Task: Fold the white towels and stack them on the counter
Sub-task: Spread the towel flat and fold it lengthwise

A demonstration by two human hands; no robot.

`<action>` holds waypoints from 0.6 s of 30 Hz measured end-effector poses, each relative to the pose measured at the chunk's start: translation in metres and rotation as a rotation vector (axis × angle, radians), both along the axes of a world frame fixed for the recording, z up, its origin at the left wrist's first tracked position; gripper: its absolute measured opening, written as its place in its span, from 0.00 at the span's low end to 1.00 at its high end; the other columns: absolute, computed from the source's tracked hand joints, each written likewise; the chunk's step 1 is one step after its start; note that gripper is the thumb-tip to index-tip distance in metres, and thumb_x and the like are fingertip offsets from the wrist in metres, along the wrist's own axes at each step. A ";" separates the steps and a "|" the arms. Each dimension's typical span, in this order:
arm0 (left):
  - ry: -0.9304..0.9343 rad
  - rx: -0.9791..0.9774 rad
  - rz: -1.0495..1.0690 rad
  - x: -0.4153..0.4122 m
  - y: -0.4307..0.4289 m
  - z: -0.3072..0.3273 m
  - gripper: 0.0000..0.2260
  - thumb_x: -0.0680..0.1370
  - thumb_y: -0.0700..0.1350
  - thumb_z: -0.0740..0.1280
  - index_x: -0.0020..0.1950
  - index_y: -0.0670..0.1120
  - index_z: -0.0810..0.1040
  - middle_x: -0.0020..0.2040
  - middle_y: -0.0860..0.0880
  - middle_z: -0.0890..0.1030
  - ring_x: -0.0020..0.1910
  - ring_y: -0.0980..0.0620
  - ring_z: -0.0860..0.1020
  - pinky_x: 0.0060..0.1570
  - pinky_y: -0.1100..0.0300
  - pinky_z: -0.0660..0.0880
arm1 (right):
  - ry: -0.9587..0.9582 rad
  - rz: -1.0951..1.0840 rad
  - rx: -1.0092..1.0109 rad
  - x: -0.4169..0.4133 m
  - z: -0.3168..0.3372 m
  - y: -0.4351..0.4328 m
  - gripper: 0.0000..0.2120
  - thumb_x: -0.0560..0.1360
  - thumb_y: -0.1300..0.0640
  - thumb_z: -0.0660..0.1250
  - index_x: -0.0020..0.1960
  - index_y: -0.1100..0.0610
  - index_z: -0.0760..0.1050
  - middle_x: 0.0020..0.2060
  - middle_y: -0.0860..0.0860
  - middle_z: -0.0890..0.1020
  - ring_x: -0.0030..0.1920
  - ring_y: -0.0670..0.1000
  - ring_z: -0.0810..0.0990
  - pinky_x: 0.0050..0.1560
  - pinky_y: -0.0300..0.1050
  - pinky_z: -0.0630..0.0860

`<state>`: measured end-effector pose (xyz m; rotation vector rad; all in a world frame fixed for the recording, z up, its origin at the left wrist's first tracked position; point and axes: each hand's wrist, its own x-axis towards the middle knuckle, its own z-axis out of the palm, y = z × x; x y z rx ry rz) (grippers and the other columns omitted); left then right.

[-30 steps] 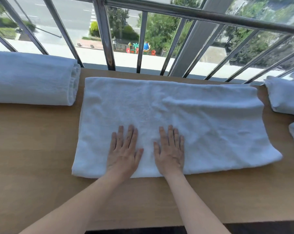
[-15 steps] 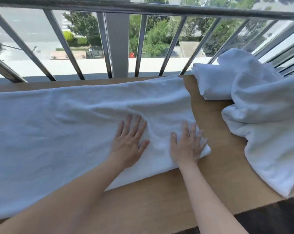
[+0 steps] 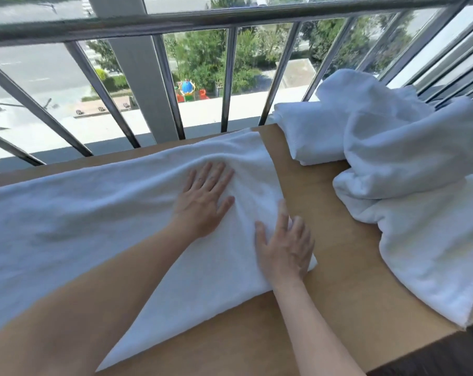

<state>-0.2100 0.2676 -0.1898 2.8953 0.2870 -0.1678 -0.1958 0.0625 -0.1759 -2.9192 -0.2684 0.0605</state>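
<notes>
I am reaching both bare arms forward and to the right. My left forearm (image 3: 94,280) is crossing in from the lower left, and my right forearm (image 3: 311,321) is rising from the bottom edge. My left grip (image 3: 205,202) is lying palm down, fingers (image 3: 216,176) straight and slightly spread, thumb angling out to the right. My right grip (image 3: 284,246) is lying palm down too, nearer to me and just right of the left one, its fingertips blurring. The two are close but apart.

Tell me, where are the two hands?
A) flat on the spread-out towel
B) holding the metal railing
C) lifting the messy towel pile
A: the left hand and the right hand both lie with straight fingers on the spread-out towel.
</notes>
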 end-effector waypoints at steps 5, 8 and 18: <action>0.005 -0.009 0.108 0.054 0.019 0.005 0.26 0.83 0.61 0.43 0.82 0.56 0.48 0.82 0.53 0.49 0.81 0.48 0.46 0.78 0.49 0.40 | -0.035 0.000 -0.036 -0.002 -0.006 0.001 0.33 0.76 0.38 0.61 0.78 0.50 0.61 0.57 0.57 0.73 0.51 0.58 0.72 0.53 0.56 0.69; -0.074 -0.240 0.220 0.090 0.033 0.016 0.21 0.85 0.56 0.53 0.76 0.52 0.67 0.76 0.46 0.68 0.76 0.43 0.63 0.75 0.48 0.55 | -0.015 -0.004 -0.058 0.000 -0.008 0.002 0.34 0.76 0.37 0.58 0.79 0.48 0.58 0.61 0.56 0.72 0.55 0.58 0.71 0.56 0.57 0.68; -0.181 -0.319 0.227 0.119 0.053 0.026 0.10 0.77 0.56 0.71 0.54 0.52 0.78 0.52 0.50 0.78 0.52 0.48 0.75 0.48 0.53 0.70 | -0.016 0.036 -0.049 0.002 -0.014 -0.003 0.34 0.77 0.37 0.54 0.80 0.45 0.54 0.65 0.56 0.70 0.55 0.58 0.71 0.54 0.56 0.68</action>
